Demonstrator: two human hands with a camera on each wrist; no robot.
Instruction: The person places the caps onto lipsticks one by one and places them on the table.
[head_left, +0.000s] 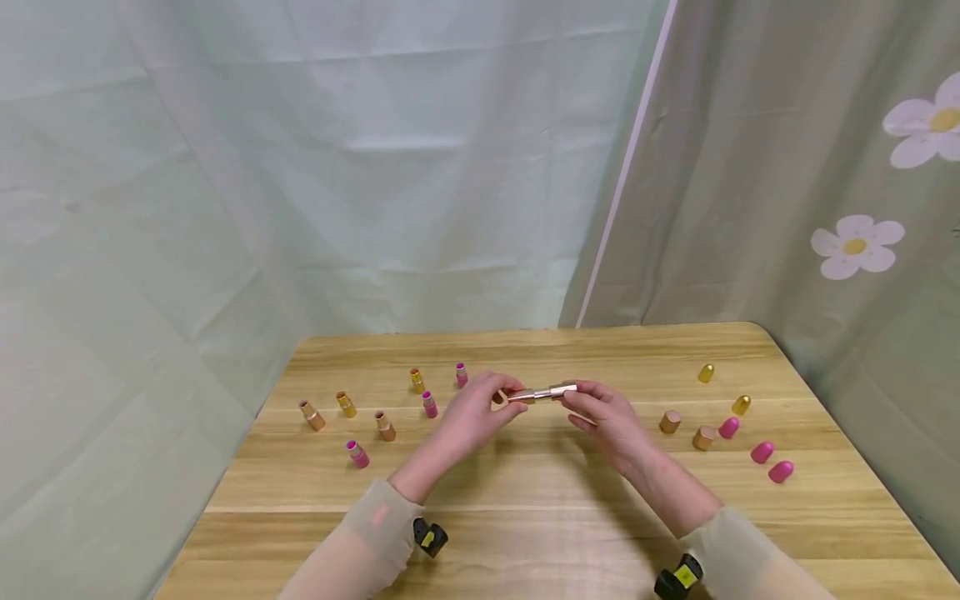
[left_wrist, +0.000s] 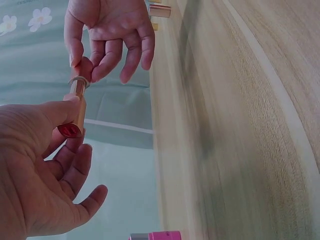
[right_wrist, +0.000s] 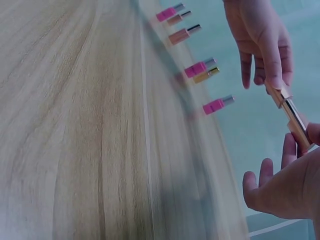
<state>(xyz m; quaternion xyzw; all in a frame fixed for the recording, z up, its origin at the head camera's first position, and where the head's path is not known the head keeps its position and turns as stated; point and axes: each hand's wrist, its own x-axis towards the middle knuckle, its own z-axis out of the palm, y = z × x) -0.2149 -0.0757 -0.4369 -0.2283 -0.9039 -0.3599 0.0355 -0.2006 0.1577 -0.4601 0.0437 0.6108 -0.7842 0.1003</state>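
Observation:
Above the middle of the table, my left hand (head_left: 474, 410) pinches the base of a rose-gold lipstick tube (head_left: 522, 397) between thumb and fingers. My right hand (head_left: 609, 417) pinches its cap (head_left: 564, 389) at the other end. A shiny inner collar (left_wrist: 78, 86) shows between cap and base, and the two parts are in line. In the left wrist view, the base's near end looks dark red (left_wrist: 69, 130). From the right wrist view, my right hand (right_wrist: 282, 187) has its other fingers loosely bent away from the tube.
On the left of the wooden table (head_left: 525, 533) stand several uncapped lipstick tubes: pink (head_left: 357, 454), gold (head_left: 346, 405) and copper (head_left: 312, 416). Loose caps lie on the right: pink (head_left: 762, 452), gold (head_left: 741, 405) and copper (head_left: 671, 422). A pale curtain (head_left: 420, 167) hangs behind the table.

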